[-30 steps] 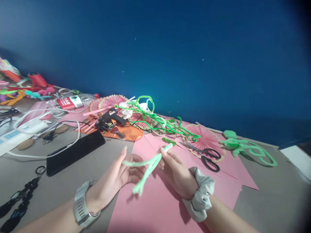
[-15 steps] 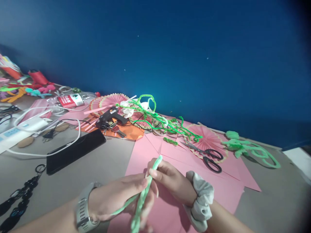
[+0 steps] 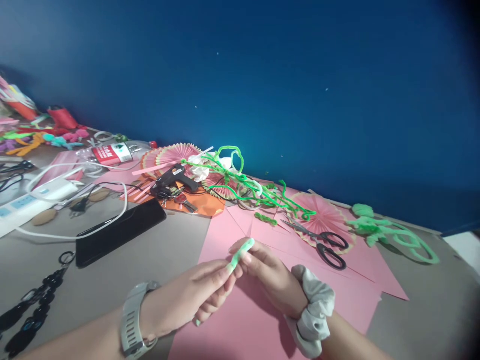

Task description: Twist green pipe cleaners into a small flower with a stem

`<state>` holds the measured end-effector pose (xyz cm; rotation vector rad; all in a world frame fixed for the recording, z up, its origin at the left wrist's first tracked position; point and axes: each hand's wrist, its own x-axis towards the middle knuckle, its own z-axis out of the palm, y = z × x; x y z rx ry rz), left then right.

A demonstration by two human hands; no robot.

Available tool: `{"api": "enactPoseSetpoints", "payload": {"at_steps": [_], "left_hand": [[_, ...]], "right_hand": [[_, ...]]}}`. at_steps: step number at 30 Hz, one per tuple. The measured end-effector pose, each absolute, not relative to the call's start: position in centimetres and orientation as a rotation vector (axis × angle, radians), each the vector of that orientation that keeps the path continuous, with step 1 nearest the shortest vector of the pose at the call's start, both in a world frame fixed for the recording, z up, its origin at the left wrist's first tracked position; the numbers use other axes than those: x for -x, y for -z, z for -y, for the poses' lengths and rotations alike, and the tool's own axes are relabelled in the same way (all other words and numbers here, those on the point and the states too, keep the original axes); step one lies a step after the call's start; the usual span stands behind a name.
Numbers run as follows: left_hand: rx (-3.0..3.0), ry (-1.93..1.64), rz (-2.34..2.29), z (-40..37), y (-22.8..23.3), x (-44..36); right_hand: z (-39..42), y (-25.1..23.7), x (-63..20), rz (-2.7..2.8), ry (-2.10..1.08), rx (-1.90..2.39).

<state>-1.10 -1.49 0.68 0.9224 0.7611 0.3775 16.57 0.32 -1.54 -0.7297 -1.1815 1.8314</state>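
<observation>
Fuzzy green stem (image 3: 242, 254): strands enclosed by the left hand (image 3: 187, 300) since the earlier frame.
Pink paper (image 3: 243, 325): spread beneath the grip.
Hands: lower length wrapped by the left, tip pinched by the right hand (image 3: 270, 276).
Stem feel: judged light, soft, bendable; best pinched mid-length.
Red bottle label (image 3: 107, 154): beyond the grip, leftward; white characters unreadable.
</observation>
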Motion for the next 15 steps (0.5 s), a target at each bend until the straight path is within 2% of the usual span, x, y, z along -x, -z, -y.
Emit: {"api": "enactPoseSetpoints", "payload": {"at_steps": [8, 15], "left_hand": [[-1.058, -0.435, -0.891, 2.0, -0.1, 0.8], [-1.194, -0.508, -0.978, 2.8, 0.5, 0.9]], "right_hand": [[-0.3, 1.0, -16.4, 1.041, -1.675, 0.828], [-0.3, 1.1, -16.4, 0.957, -1.862, 0.717]]}}
